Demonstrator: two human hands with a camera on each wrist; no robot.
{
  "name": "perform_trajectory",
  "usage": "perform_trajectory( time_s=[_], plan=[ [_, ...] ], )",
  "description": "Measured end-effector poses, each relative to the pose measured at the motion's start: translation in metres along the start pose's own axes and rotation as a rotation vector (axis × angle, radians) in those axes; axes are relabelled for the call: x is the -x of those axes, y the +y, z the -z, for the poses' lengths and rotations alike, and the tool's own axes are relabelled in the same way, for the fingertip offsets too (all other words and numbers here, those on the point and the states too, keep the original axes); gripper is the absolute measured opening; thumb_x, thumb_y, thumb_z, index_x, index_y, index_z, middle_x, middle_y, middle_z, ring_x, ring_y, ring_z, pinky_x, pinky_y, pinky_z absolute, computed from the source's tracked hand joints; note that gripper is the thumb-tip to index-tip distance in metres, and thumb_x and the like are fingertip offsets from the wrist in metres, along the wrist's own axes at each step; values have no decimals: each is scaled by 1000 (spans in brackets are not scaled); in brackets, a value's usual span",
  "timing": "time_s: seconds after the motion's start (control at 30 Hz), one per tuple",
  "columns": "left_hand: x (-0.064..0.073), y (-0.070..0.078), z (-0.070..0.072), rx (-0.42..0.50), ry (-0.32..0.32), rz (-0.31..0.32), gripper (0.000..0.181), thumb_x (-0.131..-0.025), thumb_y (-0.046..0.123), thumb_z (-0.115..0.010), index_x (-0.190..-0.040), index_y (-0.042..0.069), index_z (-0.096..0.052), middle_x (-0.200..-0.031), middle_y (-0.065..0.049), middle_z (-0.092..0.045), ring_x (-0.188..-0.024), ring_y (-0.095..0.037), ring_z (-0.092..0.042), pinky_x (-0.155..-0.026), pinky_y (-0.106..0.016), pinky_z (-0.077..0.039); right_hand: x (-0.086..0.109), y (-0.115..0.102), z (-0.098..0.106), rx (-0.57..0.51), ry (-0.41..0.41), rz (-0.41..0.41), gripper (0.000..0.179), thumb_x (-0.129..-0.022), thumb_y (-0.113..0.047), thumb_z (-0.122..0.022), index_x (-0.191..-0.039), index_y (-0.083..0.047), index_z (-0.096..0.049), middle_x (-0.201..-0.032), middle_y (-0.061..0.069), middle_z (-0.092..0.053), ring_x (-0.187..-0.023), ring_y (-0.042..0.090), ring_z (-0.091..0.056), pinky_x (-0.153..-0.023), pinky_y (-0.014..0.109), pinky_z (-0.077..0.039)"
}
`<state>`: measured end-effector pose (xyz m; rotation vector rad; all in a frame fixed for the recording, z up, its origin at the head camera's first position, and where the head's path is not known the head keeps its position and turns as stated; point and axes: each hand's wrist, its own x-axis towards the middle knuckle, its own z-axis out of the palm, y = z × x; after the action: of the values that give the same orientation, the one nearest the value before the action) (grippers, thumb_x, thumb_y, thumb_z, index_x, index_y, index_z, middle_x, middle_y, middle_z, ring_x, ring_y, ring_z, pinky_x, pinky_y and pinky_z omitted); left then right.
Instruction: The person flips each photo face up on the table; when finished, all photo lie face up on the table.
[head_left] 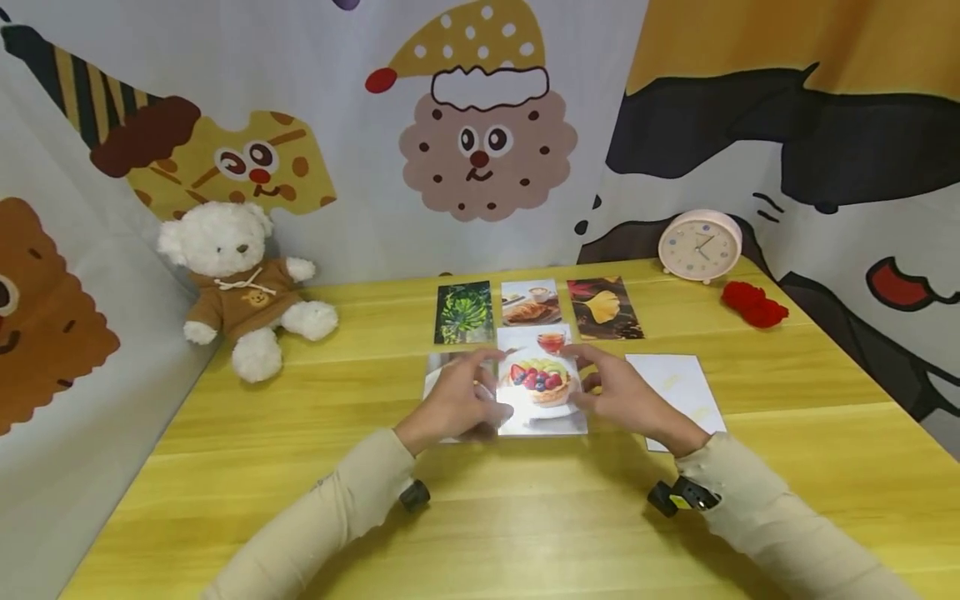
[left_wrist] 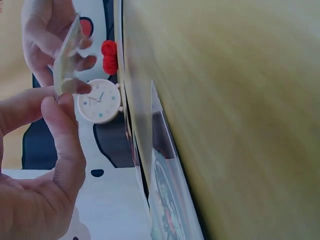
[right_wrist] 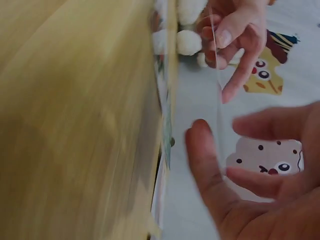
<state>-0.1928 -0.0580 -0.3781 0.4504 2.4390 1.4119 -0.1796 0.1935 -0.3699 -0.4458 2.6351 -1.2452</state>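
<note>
A photo card of a fruit tart (head_left: 540,379) is up off the table between my two hands, with light glaring on its lower left. My left hand (head_left: 457,396) pinches its left side between thumb and fingers, and the left wrist view shows the card (left_wrist: 65,62) nearly edge-on. At the right side is my right hand (head_left: 626,400); in the right wrist view its thumb (right_wrist: 202,145) and fingers stand apart, with no grip visible. Another card (head_left: 438,364) lies partly hidden behind my left hand. A white card (head_left: 675,383) lies by my right hand.
Along the back lie a green plant card (head_left: 463,312), a croissant card (head_left: 529,310) and a yellow leaf card (head_left: 603,308). A white teddy bear (head_left: 243,292) sits at the left. At the back right are a pink clock (head_left: 700,246) and red yarn (head_left: 753,304).
</note>
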Motion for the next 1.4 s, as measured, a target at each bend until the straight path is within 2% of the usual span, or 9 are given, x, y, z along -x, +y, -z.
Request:
perform_trajectory(
  time_s=[0.23,0.4,0.63,0.77,0.9,0.97,1.2,1.33,1.4],
  plan=[
    [-11,-3,-2,-158,-87,19,77,-81,11,-83,-149,6,-45,-83,-4,-69,-62,-15,-70,-71,-28,-60,-8,2,-8,264,-51,26,67,-86,-9,-76,-145,2,-45,-83,8,-62,-67,14,-55,-56,26,-46],
    [-19,-2,-4,-241,-151,44,77,-80,6,-83,-147,1,-46,-74,-6,-67,-60,-18,-71,-68,-27,-61,-16,2,-14,347,-94,-9,68,-85,-15,-78,-143,3,-48,-75,2,-64,-79,17,-60,-66,28,-48],
    [-25,0,-9,-421,-189,76,72,-79,14,-85,-142,2,-52,-68,-3,-70,-59,-11,-71,-105,-40,-53,-24,-1,-21,436,-178,-124,70,-85,-19,-78,-147,-4,-48,-102,10,-60,-97,23,-47,-70,29,-46],
    [-32,2,-11,-444,-194,98,69,-79,13,-86,-140,3,-54,-96,-14,-76,-61,-11,-72,-99,-36,-57,-27,-2,-22,462,-198,-128,69,-86,-15,-75,-148,-3,-46,-110,15,-58,-98,24,-45,-68,29,-48],
    [-36,3,-13,-435,-202,113,69,-78,9,-86,-139,2,-54,-132,-24,-64,-60,-11,-72,-72,-24,-61,-30,-5,-23,502,-229,-154,69,-90,-14,-71,-152,-4,-41,-127,25,-50,-99,26,-49,-73,33,-50],
    [-36,3,-14,-434,-204,116,71,-77,7,-86,-139,2,-54,-138,-26,-59,-58,-11,-71,-67,-23,-61,-30,-7,-25,536,-253,-179,70,-91,-14,-69,-153,-4,-39,-132,29,-45,-96,28,-52,-74,36,-51],
    [-30,4,-15,-570,-179,104,72,-75,12,-88,-139,5,-56,-138,-20,-60,-66,-10,-68,-110,-38,-48,-27,-14,-29,612,-307,-180,65,-91,-16,-68,-149,-2,-42,-128,28,-48,-92,29,-55,-79,44,-54],
    [-31,3,-14,-601,-177,77,71,-75,14,-88,-138,6,-58,-135,-17,-63,-70,-11,-64,-114,-42,-44,-23,-8,-26,614,-293,-149,59,-91,-21,-72,-142,-4,-49,-125,25,-51,-95,28,-58,-81,45,-55],
    [-31,5,-13,-590,-181,68,70,-77,14,-87,-140,6,-56,-125,-15,-70,-60,-11,-66,-112,-42,-47,-21,-6,-23,616,-270,-128,62,-91,-23,-71,-145,-4,-47,-123,23,-54,-92,27,-58,-77,42,-54]
  ],
)
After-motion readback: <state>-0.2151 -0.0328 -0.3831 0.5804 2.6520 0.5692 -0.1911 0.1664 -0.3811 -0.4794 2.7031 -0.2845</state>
